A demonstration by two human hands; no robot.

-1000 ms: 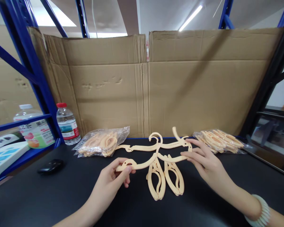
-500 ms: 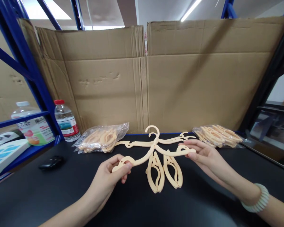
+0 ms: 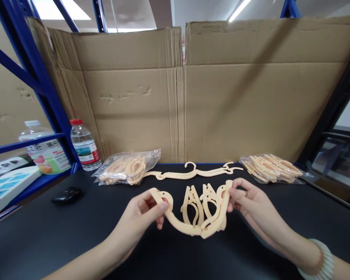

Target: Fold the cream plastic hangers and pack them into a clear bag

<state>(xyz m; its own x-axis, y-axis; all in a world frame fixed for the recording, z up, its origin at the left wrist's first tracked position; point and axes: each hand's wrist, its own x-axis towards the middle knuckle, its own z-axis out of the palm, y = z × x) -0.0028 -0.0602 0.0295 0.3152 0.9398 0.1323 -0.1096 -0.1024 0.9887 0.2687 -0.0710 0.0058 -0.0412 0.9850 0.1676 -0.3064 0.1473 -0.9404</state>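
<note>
A cream folding clothes hanger [image 3: 183, 226] hangs between my hands, its two arms bent up into a V with the joint lowest. My left hand [image 3: 147, 212] is closed on one arm's end, thumb over the front. On the other arm's end, my right hand [image 3: 246, 198] is closed too. I see no hook standing up from this hanger. Behind it on the black table lie two folded hangers [image 3: 189, 202], the right one [image 3: 209, 194] partly covered by the held arm. Farther back an unfolded hanger [image 3: 181, 175] lies spread out, hook toward the cardboard.
Bagged hangers lie at the back left [image 3: 125, 169] and back right [image 3: 272, 167]. A black mouse [image 3: 66, 195] and a red-capped water bottle [image 3: 86, 149] stand at left, beside a blue rack post [image 3: 51, 105]. Cardboard [image 3: 134, 101] walls off the back.
The held hanger's arms have swung from drooping outward below an upright hook to a V with the joint low. Both hands keep their hold. The view has shifted slightly.
</note>
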